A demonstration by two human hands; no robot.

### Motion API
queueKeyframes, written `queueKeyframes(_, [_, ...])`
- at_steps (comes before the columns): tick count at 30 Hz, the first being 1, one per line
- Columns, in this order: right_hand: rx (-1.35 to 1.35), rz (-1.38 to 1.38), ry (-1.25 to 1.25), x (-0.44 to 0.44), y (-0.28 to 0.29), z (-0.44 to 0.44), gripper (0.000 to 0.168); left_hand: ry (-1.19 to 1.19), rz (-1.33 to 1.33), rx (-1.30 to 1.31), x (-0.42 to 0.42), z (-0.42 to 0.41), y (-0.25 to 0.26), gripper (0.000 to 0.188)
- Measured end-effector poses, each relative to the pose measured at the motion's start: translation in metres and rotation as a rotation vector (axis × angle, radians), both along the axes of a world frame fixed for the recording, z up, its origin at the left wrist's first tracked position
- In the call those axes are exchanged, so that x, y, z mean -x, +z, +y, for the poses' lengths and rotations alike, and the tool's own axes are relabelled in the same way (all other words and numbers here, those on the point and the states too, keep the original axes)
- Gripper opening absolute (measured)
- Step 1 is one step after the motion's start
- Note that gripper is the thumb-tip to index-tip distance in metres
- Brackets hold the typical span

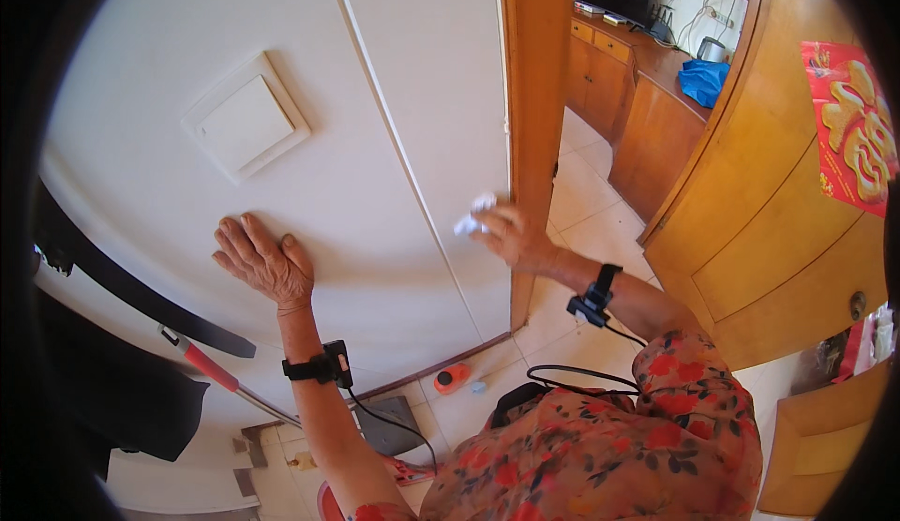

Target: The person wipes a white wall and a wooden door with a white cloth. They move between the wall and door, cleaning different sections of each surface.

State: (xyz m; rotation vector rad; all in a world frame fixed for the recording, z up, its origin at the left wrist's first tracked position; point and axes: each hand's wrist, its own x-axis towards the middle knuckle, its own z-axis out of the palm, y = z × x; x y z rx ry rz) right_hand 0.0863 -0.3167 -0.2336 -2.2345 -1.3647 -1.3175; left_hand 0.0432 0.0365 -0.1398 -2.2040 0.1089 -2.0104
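My left hand (264, 257) rests flat on the white wall (394, 233), fingers spread, with nothing in it. Just above it is a white wall switch (246, 119) with one wide rocker. A crumpled white tissue or cloth (477, 216) is pinched in the fingers of my right hand (517, 236), which is slightly blurred. That hand is at the wall's right part, between a narrow white trunking strip (394, 134) and the wooden door frame (536, 134). Part of the cloth is hidden by the fingers.
An open wooden door (766, 261) with a red poster (851, 127) stands to the right. On the tiled floor are an orange bottle (452, 378) and a grey flat object (385, 426). A red-handled pole (211, 366) leans at the left, near dark fabric (133, 380).
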Motion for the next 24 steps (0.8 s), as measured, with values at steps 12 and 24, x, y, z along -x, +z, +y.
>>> queueKeyframes(12, [-0.283, 0.528, 0.460, 0.083, 0.065, 0.018, 0.050, -1.318, 0.748, 1.084, 0.097, -0.156, -0.061, 0.079])
queueKeyframes(24, [-0.028, -0.030, 0.439, 0.076, 0.119, 0.017, 0.035, -1.306, 0.238, 1.669, 0.136, -0.157, -0.068, 0.042])
